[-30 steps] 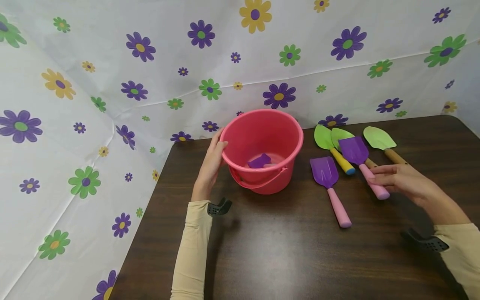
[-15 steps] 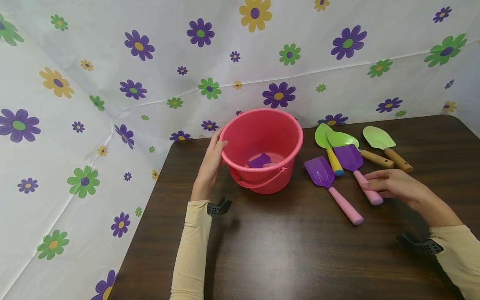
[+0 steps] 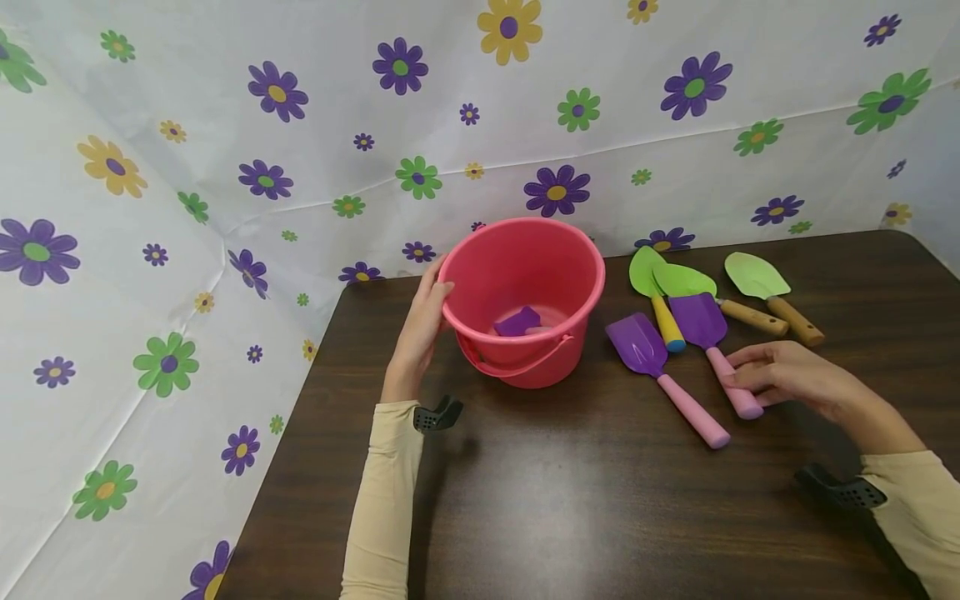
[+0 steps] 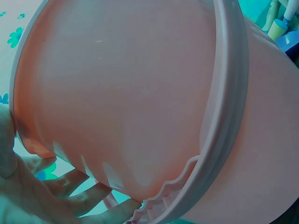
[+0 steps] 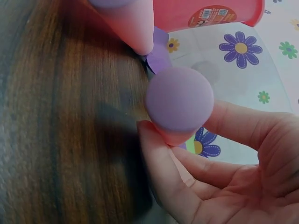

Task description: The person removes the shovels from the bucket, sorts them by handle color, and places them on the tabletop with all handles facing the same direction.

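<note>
My left hand (image 3: 422,325) grips the rim of a pink bucket (image 3: 525,267) at its left side, thumb over the edge. The bucket stands tilted slightly toward me, its handle hanging at the front. Inside lies a purple piece (image 3: 517,322) with something pink beside it. With thumb and fingers, my right hand (image 3: 798,379) pinches the pink handle of a purple toy shovel (image 3: 699,320), whose blade points away from me. The handle's round end (image 5: 180,98) faces the right wrist camera, between the fingertips. Just left lies a second purple shovel (image 3: 637,343) with a pink handle.
Behind the shovels lie a green trowel with a yellow handle (image 3: 666,323), a green trowel with a wooden handle (image 3: 753,317) and another wooden-handled trowel (image 3: 756,275). A flower-printed sheet (image 3: 315,217) hangs along the back and left of the dark table (image 3: 570,500).
My right hand drew the held shovel left and toward me. The other purple shovel swung round, handle end rightward, and the middle green trowel turned, its wooden handle now showing. The left hand stayed put.
</note>
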{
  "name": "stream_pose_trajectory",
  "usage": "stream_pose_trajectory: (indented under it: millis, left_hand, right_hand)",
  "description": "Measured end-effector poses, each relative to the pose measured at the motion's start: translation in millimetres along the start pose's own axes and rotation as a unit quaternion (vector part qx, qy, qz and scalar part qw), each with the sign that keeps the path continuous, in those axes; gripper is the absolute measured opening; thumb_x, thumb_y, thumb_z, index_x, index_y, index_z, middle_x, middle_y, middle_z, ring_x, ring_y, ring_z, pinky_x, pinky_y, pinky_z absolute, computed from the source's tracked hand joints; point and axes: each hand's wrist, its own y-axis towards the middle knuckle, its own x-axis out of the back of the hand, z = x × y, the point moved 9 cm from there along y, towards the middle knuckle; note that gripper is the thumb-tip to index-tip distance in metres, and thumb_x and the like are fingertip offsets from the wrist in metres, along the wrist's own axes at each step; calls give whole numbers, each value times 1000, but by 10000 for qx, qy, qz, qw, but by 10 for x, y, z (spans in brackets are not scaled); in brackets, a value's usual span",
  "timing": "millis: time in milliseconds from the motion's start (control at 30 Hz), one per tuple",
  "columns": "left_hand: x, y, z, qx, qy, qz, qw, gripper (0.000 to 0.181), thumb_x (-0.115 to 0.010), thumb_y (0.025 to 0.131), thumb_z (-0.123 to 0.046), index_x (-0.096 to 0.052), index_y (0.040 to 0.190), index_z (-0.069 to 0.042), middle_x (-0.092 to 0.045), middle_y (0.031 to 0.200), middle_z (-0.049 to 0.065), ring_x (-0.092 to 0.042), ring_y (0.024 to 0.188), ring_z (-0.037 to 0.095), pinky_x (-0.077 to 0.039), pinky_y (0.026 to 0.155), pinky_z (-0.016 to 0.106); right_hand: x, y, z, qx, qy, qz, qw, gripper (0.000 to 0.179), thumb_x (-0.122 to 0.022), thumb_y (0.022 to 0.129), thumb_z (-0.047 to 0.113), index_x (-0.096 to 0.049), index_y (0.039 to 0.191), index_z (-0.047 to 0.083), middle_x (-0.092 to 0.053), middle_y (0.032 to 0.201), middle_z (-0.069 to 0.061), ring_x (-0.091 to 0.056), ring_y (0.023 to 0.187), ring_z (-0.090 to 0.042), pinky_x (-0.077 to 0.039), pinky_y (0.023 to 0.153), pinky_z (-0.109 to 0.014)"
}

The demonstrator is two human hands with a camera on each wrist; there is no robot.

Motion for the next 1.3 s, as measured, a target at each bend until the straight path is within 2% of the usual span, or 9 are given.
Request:
stream_pose_trajectory:
  millis: [200,500,767,933,1133,1300]
  left_hand:
    - [3,-4,-20,-63,-5,15,10000,62,-48,103,-25,-31,162,-21,-42,157,6,-59,127,35,-51,102,58]
    - [8,3,-10,6,-27,0,10000,62,-47,104,-25,-29,163,-18,-42,157,7,-60,126,35,-51,102,57]
    - [14,4,-10,-9,-89,11,10000,61,-48,104,-24,-31,162,-21,-41,157,6,-58,129,35,-49,104,59]
    - [17,6,-15,-6,-73,5,10000,61,-48,104,-24,-31,162,-20,-42,156,6,-59,128,36,-50,103,57]
    - [10,14,-5,9,-82,35,10000,60,-49,104,-25,-32,162,-21,-43,156,6,-58,128,36,-50,103,57]
    - [14,15,6,26,-71,16,10000,61,-49,103,-25,-32,162,-22,-42,157,6,-58,128,34,-51,103,57]
  right_hand:
    - [-9,-6,7,-78,-98,134,9998,72,-60,101,30,-33,146,-19,-68,119,-13,-63,99,-18,-62,82,-36]
    - [-3,-8,40,-91,-418,49,9991,70,-63,98,29,-39,142,-20,-68,119,-18,-64,103,-24,-62,85,-44]
    - [-3,2,53,-146,-504,56,9986,68,-65,98,31,-43,139,-19,-68,108,-8,-63,97,-21,-62,82,-39]
    - [1,13,80,-158,-568,50,9982,61,-65,100,28,-47,134,-19,-67,102,-6,-64,91,-20,-63,79,-37]
    - [99,34,155,-65,-922,-213,9955,47,-54,107,25,-56,125,-19,-71,101,-10,-71,90,-24,-63,78,-41]
    - [198,43,247,8,-1056,-559,9928,48,-50,109,25,-54,123,-21,-72,94,-10,-71,87,-26,-64,76,-42]
